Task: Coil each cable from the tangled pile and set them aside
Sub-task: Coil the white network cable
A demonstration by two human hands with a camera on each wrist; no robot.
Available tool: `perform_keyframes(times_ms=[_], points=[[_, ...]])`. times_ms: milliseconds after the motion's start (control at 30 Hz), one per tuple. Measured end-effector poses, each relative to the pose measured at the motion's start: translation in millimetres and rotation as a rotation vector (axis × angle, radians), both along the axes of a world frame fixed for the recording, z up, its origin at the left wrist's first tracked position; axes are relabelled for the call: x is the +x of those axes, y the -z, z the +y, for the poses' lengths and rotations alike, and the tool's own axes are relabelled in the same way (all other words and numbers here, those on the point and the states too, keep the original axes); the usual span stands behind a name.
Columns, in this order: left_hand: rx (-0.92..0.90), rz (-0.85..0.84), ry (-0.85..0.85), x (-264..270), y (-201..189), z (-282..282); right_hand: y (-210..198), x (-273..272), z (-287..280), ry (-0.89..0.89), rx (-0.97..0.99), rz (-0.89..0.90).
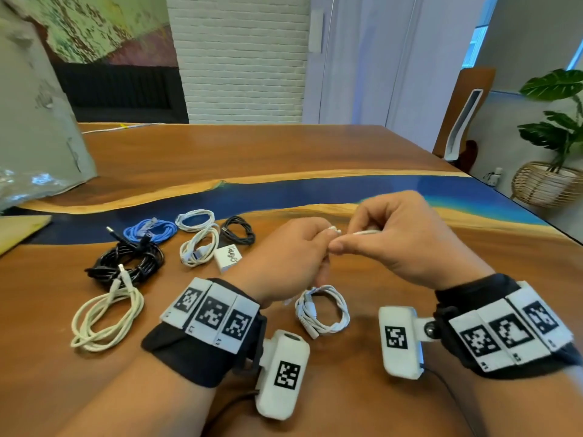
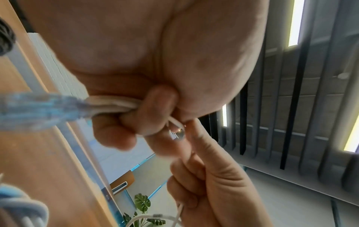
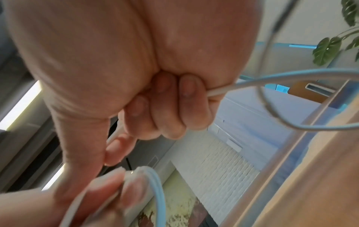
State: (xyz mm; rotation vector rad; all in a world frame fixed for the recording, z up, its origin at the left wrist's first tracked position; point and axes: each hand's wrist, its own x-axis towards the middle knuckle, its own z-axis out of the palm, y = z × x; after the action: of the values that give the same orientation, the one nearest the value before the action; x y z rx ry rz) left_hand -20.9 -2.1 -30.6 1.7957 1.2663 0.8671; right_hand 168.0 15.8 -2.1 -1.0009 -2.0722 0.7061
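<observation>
My left hand [image 1: 315, 239] and right hand [image 1: 353, 234] meet above the wooden table [image 1: 347, 146], pinching a thin white cable [image 1: 366, 232] between them. In the left wrist view several white strands [image 2: 112, 104] run through my curled left fingers [image 2: 151, 116], with the plug tip at the right hand [image 2: 209, 176]. My right fist [image 3: 170, 107] grips the cable [image 3: 219, 91], which loops off to the right. Under the hands a white coil [image 1: 321, 310] lies on the table, with a strand rising toward the left hand.
Coils lie at the left: a cream one [image 1: 107, 313], a black one [image 1: 126, 263], a blue one [image 1: 150, 230], two white ones [image 1: 195, 220] [image 1: 200, 247], a small black one [image 1: 238, 230] and a white charger block [image 1: 227, 257]. A grey bag [image 1: 41, 137] stands far left.
</observation>
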Motion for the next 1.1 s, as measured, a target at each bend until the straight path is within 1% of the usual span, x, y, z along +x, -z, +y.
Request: perform_keyframes(times_ms=[67, 167, 233, 333, 400, 500, 700, 800, 867, 1000, 1067, 1100], points=[[-0.06, -0.055, 0.036, -3, -5, -2, -1, 8, 4, 0.034, 0.005, 0.059], [-0.16, -0.228, 0.142, -9, -11, -6, -2, 8, 3, 0.011, -0.019, 0.033], [-0.229, -0.429, 0.185, -15, -15, -9, -2, 12, 5, 0.033, -0.03, -0.04], [-0.296, -0.804, 0.185, -27, -25, -8, -3, 18, 8, 0.074, -0.128, -0.214], [-0.278, -0.92, 0.175, -31, -29, -6, 0, 15, 8, 0.058, -0.197, -0.352], [-0.261, -0.95, 0.152, -33, -29, -5, 6, 1, 5, -0.006, -0.286, -0.513], [-0.243, -0.854, 0.082, -43, -30, -3, 8, -17, 5, -0.09, -0.418, -0.726], [-0.239, -0.84, 0.059, -44, -29, -3, 10, -26, 4, -0.102, -0.477, -0.778], [-0.236, -0.854, 0.058, -45, -28, -2, 11, -28, 6, -0.118, -0.489, -0.703], [-0.226, -0.895, 0.034, -46, -28, 2, 17, -24, 10, -0.151, -0.404, -0.41], [-0.233, -0.97, 0.005, -45, -26, 4, 17, -21, 12, -0.125, -0.323, -0.229], [-0.244, -1.041, -0.006, -45, -24, 6, 16, -19, 13, -0.095, -0.265, -0.139]])
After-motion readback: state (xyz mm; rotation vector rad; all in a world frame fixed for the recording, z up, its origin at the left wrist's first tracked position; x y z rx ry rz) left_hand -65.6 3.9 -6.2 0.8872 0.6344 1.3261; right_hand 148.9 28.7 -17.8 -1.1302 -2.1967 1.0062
